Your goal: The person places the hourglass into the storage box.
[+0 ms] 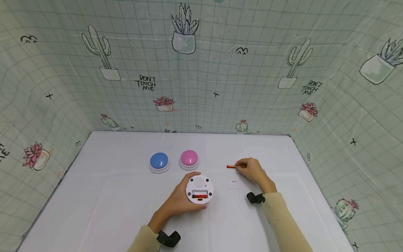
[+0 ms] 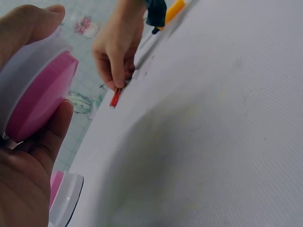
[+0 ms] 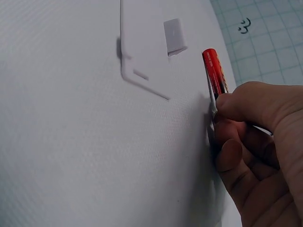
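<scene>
My left hand grips a round white push-button buzzer by its rim, fingers and thumb on opposite sides. Its underside faces up in the head view, showing an uncovered battery compartment with one red battery in the lower slot. The pink dome points down in the left wrist view. Off to the right, my right hand pinches a second red battery near one end, low over the table. A white battery cover lies on the cloth close to that hand.
A blue-domed buzzer and a pink-domed buzzer stand side by side beyond the left hand, domes up. White cloth covers the table. A patterned curtain rises behind it and at both sides.
</scene>
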The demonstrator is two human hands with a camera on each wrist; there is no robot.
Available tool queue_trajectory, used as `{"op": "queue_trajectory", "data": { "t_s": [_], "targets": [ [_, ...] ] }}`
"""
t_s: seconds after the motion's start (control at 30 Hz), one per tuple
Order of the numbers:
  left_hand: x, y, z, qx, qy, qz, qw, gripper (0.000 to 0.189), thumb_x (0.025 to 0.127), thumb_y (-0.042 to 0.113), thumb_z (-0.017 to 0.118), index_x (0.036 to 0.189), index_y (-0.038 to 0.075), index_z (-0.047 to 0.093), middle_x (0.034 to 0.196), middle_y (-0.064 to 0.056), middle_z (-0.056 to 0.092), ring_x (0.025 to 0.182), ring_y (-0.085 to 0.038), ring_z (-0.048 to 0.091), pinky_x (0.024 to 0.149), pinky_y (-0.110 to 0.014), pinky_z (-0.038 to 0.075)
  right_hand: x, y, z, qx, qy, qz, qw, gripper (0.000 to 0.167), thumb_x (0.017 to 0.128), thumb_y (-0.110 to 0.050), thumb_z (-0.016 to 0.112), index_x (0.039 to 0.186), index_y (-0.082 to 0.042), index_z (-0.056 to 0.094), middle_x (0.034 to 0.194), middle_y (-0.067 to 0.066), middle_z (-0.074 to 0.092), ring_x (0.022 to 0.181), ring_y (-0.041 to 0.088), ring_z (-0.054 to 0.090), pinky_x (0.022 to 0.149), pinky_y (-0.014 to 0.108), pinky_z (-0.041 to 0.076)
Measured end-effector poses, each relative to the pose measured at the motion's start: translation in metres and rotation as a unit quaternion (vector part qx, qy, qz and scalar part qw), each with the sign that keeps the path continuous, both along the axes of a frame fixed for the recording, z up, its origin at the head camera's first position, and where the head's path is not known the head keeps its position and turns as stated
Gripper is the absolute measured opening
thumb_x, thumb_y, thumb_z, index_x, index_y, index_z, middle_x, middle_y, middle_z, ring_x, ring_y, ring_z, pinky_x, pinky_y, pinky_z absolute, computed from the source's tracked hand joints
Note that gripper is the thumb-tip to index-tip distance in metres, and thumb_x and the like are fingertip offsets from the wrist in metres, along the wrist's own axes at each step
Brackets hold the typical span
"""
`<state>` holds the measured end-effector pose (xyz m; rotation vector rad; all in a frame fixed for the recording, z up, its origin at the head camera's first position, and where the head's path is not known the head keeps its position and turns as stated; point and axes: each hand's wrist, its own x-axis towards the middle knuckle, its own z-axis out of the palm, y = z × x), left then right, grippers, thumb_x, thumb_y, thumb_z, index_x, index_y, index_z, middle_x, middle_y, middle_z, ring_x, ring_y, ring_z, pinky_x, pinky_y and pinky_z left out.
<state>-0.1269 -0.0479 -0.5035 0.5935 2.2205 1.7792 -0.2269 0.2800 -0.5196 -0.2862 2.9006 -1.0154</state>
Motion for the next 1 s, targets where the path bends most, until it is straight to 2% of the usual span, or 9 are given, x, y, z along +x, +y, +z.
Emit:
{"op": "queue_trajectory", "data": {
  "t_s": [0.17,0.4,0.53,0.63,0.73,0.87,1.0],
  "targets": [
    [0.0,0.0,0.0,0.0,0.003,0.0,1.0,0.106,0.068,0.015,0.096,0.155,0.012,0.033,0.138,-0.005,0.057,0.119,-0.022,0.058,0.1,-0.024,0.051,0.001,0.0,-0.001,-0.004,0.004,0.004,1.0,0.011,0.093,-0.007,0.072,0.101,-0.004,0.079,0.09,0.006,0.075,0.08,0.014,0.065,0.074,0.032,0.053],
    [0.001,-0.001,0.0,-0.003,0.006,0.002,1.0,0.105,0.068,0.016,0.096,0.154,0.015,0.034,0.138,-0.005,0.057,0.119,-0.022,0.058,0.1,-0.024,0.051,0.001,-0.001,-0.001,-0.005,0.005,0.008,0.9999,0.012,0.091,-0.007,0.074,0.101,-0.003,0.078,0.088,0.006,0.074,0.078,0.013,0.063,0.072,0.03,0.052],
    [0.0,-0.001,0.001,-0.006,0.007,0.005,0.9999,0.106,0.067,0.015,0.096,0.153,0.016,0.035,0.139,-0.003,0.057,0.119,-0.021,0.058,0.101,-0.024,0.05,0.004,-0.002,0.001,0.0,0.003,0.008,1.0,0.016,0.092,-0.01,0.074,0.106,-0.002,0.077,0.09,0.007,0.071,0.081,0.016,0.061,0.074,0.032,0.051],
    [0.0,0.0,0.001,-0.01,0.009,0.008,0.9999,0.106,0.067,0.014,0.097,0.153,0.016,0.035,0.14,-0.004,0.056,0.119,-0.021,0.058,0.102,-0.025,0.05,0.009,-0.005,0.005,0.006,0.006,0.003,1.0,0.025,0.092,-0.014,0.075,0.115,-0.003,0.074,0.102,0.011,0.072,0.092,0.023,0.064,0.082,0.04,0.054],
    [0.0,0.001,0.001,-0.012,0.008,0.012,0.9998,0.107,0.066,0.014,0.097,0.154,0.014,0.035,0.141,-0.003,0.056,0.12,-0.021,0.058,0.102,-0.025,0.05,0.017,-0.009,0.012,0.007,0.016,0.004,0.9998,0.037,0.092,-0.017,0.075,0.125,-0.002,0.07,0.12,0.017,0.07,0.113,0.036,0.064,0.097,0.052,0.052],
    [0.0,0.002,0.002,-0.012,0.007,0.017,0.9998,0.106,0.067,0.015,0.096,0.154,0.015,0.036,0.142,-0.003,0.056,0.122,-0.02,0.058,0.104,-0.026,0.049,0.027,-0.019,0.024,-0.003,0.037,0.02,0.9991,0.053,0.09,-0.022,0.077,0.136,0.0,0.063,0.139,0.021,0.062,0.135,0.044,0.053,0.111,0.06,0.042],
    [0.0,0.003,0.002,-0.014,0.007,0.02,0.9997,0.104,0.068,0.016,0.096,0.153,0.017,0.037,0.143,-0.002,0.055,0.124,-0.019,0.057,0.106,-0.026,0.047,0.041,-0.03,0.037,-0.021,0.04,0.039,0.9982,0.069,0.087,-0.031,0.08,0.146,-0.006,0.055,0.153,0.021,0.05,0.145,0.044,0.041,0.115,0.064,0.035]
  ]
}}
